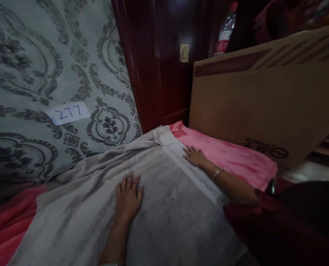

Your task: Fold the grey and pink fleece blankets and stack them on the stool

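Observation:
A grey plush blanket [164, 207] with a pale border is spread out below me, wrinkled along its far left side. My left hand [129, 197] lies flat on its middle, fingers spread. Farther off to the right, my right hand [194, 156] rests palm down across the pale border, its fingers stretched out and a silver bracelet [217, 173] on the wrist. Neither hand holds anything. Pink plush fabric [222, 149] shows past the border on the right. More red-pink fabric [13, 218] lies at the lower left.
A large cardboard box [258, 96] stands at the right, with a red-capped bottle [225, 33] behind its top edge. Dark red wooden panelling [161, 66] rises at the back. Patterned wallpaper [109, 122] on the left bears a paper label [70, 113] reading 277.

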The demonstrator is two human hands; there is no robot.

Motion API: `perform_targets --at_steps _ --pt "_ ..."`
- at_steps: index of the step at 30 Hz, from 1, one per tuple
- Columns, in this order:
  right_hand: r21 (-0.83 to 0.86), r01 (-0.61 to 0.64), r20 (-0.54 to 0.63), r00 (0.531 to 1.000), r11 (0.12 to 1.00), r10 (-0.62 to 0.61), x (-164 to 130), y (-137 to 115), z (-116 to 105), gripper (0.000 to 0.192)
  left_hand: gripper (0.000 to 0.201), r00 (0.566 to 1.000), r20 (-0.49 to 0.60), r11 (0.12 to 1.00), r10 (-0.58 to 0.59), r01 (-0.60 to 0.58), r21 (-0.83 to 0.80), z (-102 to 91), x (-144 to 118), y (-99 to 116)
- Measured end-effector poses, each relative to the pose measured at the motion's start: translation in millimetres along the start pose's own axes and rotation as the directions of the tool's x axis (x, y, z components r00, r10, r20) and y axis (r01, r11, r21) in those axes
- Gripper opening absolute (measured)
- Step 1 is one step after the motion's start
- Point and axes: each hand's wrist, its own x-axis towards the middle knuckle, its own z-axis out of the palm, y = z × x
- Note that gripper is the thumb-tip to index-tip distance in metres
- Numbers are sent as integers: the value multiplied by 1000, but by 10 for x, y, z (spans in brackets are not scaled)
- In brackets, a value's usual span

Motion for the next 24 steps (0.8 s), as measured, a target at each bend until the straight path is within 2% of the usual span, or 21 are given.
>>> perform_targets --at_steps 3,7,9,13,15,19,24 --pt "20 -77 -8 997 997 77 -459 201 -9 60 56 998 12 995 -66 65 82 -52 3 37" --pt "-18 3 -105 994 1000 -5 -1268 334 238 57 57 998 15 990 -67 64 127 -86 13 71" --pt "-26 -17 -141 990 1000 14 -1603 423 345 57 58 998 23 990 -61 58 128 -108 18 94" --pt "4 -231 -196 954 973 227 -1972 571 337 54 61 991 115 992 -72 59 111 -222 -48 145" --pt "16 -260 -240 936 965 256 -2055 573 264 50 63 980 189 993 -59 39 107 -312 -170 134" --pt "33 -235 -284 930 971 235 -2170 486 119 41 63 965 257 994 59 -80 74 -468 -708 -68" --pt "95 -262 -247 928 960 278 -2187 502 -7 41 59 960 186 975 211 -220 32 -484 -1836 -586"
